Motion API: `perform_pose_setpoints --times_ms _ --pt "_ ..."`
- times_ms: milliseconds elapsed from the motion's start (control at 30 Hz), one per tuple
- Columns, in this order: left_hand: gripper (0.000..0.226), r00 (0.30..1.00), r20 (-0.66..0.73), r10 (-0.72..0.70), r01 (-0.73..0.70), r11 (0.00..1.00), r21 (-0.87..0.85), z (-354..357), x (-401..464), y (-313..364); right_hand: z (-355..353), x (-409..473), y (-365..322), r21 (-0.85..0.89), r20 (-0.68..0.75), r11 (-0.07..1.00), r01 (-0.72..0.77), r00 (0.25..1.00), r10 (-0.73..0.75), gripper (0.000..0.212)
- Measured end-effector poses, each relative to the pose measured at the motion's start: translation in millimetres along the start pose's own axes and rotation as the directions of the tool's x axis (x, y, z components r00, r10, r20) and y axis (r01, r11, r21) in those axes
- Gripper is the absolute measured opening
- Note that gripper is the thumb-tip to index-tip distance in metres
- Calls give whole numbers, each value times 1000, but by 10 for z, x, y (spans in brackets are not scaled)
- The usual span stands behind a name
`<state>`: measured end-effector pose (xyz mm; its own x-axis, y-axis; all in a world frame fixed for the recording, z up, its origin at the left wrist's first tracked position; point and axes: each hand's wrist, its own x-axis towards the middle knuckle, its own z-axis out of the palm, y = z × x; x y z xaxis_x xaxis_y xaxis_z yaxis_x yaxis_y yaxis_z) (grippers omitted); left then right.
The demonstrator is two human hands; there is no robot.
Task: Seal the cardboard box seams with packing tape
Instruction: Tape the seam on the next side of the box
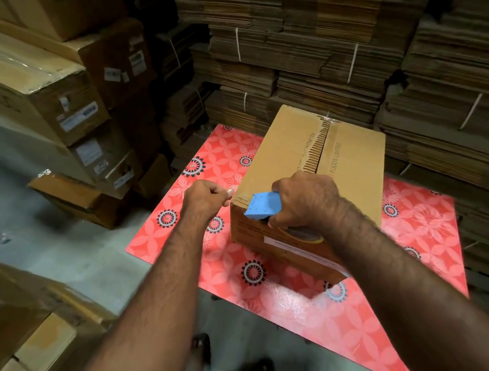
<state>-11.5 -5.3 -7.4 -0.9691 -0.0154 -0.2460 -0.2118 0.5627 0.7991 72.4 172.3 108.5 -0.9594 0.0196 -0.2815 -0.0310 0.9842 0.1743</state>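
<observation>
**Listener:** Where is the box, and what is on it?

**Operator:** From my remote feed I see the cardboard box [320, 168] standing on a red flowered tabletop [344, 319], towards its far side. The top flaps are folded down and meet along a centre seam [321, 150] that runs away from me. The flap edges there look rough, with the corrugation showing. Printed lettering runs beside the seam, and a white label [299, 249] sits on the near side wall.

**Listener:** What are the hands doing?

**Operator:** The right hand [305, 201] is curled round a blue tape dispenser [262, 205], held at the box's near top edge, just left of the seam. Its roll of brownish packing tape [304, 234] shows under the palm, against the near wall. The left hand [205, 198] is beside the box's near left corner, fingers curled, thumb and forefinger pressed together. It may be pinching a tape end, but I cannot tell; nothing clear shows between them.

**Listener:** And around the tabletop?

**Operator:** Behind it rise stacks of flattened cartons [306, 58] tied with white string. To the left are piled sealed boxes [54, 94] bearing white labels. A grey floor [65, 247] lies below, and feet in dark sandals [204, 349] show at the bottom edge.
</observation>
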Motion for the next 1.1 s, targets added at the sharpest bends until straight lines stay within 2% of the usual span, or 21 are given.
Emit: perform_pose_setpoints --times_ms 167,333,500,633,800,833,933,1033,1100 --pt "32 997 72 -22 33 986 -163 14 24 -80 -20 31 -47 -21 2 1000 2 1000 -2 63" --pt "26 997 74 12 8 963 -268 -12 59 -67 -17 41 -53 -14 -21 1000 -16 1000 16 62" --pt "30 993 116 7 20 972 -233 18 117 -175 -42 82 -99 -28 17 999 -26 1000 26 66" --pt "31 978 209 -2 70 946 -318 57 128 -270 -65 139 -143 -60 46 998 -20 999 23 67" --pt "30 972 233 -38 68 991 -119 -36 156 -591 -82 171 -185 -103 56 995 -3 998 8 64" --pt "26 980 199 -12 37 992 -124 -56 157 -666 -83 173 -187 -107 53 994 -2 999 7 63" --pt "8 982 53 182 -169 966 -197 -141 176 -681 -91 183 -198 -112 50 994 -11 999 17 60" --pt "4 934 94 344 -298 899 -321 -237 157 -426 -82 178 -221 -120 39 993 -20 999 25 58" --pt "6 919 157 362 -272 869 -413 -238 149 -333 -85 172 -238 -123 34 992 -31 999 35 58"
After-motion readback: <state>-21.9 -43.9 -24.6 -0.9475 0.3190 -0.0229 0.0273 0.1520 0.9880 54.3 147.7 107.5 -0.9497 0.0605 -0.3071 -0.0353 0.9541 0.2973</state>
